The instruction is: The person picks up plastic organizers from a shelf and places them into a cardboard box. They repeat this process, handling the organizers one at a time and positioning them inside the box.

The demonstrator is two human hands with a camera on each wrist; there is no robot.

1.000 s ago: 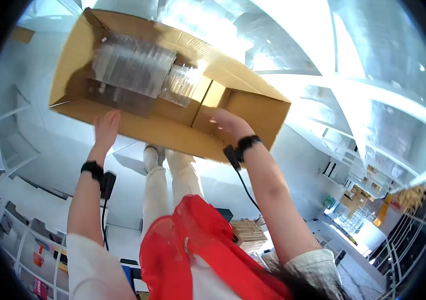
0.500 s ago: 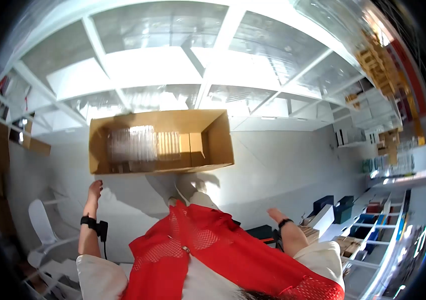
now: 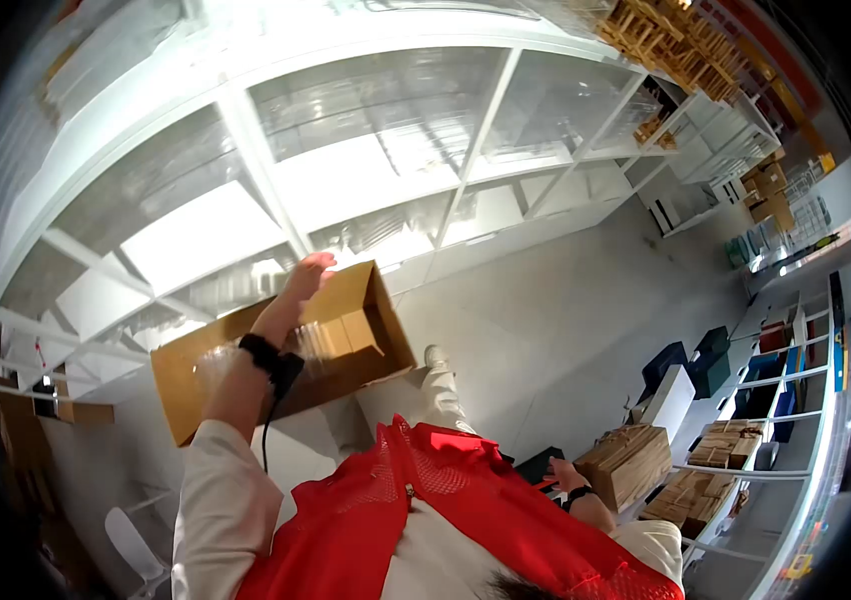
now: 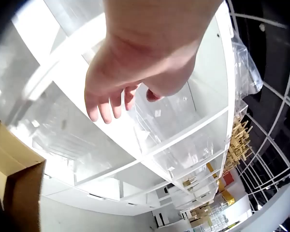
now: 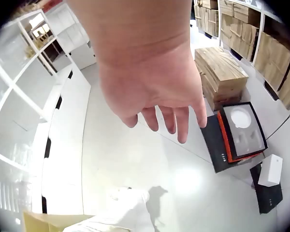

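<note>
In the head view my left hand (image 3: 311, 275) reaches over the cardboard box (image 3: 383, 325) toward the white shelf unit (image 3: 261, 165). Its fingers hang relaxed with nothing in them, and in the left wrist view they are in front of a shelf with clear plastic packs (image 4: 186, 140). The forearm hides part of the box, where clear plastic containers (image 3: 314, 342) lie. My right hand (image 3: 568, 475) is low at my side, near a wooden-looking box (image 3: 628, 465). The right wrist view shows its fingers (image 5: 182, 128) loosely extended above the floor, holding nothing.
An open black box with a white insert (image 5: 242, 133) lies on the floor beside stacked wooden-looking boxes (image 5: 221, 72). Shelving with brown boxes (image 3: 731, 443) stands at the right. A white chair (image 3: 134, 545) is at the lower left.
My left hand has moved from beside the box, up across it toward the shelf. The right hand has gone from over the box to my side. The head view has turned and shifted.
</note>
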